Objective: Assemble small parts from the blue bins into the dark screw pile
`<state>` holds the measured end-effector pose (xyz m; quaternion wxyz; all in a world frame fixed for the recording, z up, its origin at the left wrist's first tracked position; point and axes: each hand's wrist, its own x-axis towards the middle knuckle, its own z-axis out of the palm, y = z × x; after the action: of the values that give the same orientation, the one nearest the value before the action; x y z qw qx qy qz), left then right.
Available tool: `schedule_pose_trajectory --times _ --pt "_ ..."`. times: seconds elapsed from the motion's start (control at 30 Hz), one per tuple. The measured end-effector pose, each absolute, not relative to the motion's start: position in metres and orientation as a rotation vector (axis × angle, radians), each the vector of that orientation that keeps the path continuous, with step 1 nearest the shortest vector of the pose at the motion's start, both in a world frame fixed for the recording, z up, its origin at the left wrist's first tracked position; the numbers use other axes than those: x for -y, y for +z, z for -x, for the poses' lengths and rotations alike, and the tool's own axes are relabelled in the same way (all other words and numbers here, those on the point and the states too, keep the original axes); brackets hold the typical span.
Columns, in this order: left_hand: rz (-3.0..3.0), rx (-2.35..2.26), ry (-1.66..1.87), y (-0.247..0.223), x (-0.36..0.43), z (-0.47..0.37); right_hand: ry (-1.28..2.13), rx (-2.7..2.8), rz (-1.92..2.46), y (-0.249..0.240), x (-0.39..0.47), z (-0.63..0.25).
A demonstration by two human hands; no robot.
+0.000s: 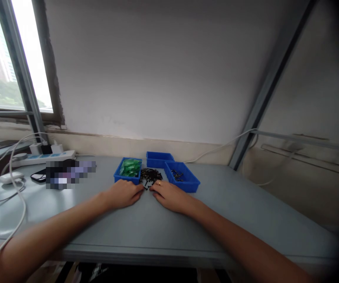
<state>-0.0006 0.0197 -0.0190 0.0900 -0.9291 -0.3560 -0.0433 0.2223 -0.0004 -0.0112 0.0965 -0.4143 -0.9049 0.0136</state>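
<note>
A pile of small dark screws [151, 175] lies on the grey table between blue trays. My left hand [126, 193] rests at the pile's near left edge, its fingers closed around something I cannot make out. From the right, my right hand [169, 195], with a ring on one finger, reaches the near edge of the pile, fingers bent together at a small dark piece. Green plastic packets [130, 167] fill the left blue tray [127, 180]. The right blue tray [190, 186] holds some screws, and another blue tray [159, 160] stands behind the pile.
On the left are a white power strip [48, 157] with plugs and cables, a white adapter [11, 177] and a blurred-out item [69, 173]. A wall rises behind the table [157, 232]. Metal posts stand at both sides, and a white cable runs along the back right.
</note>
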Motion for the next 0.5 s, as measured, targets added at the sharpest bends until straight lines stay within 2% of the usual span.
schedule_pose_trajectory --times 0.5 --pt "2.746 1.079 -0.074 -0.0148 -0.0173 -0.0010 0.074 2.699 1.095 -0.0140 -0.0005 -0.2244"
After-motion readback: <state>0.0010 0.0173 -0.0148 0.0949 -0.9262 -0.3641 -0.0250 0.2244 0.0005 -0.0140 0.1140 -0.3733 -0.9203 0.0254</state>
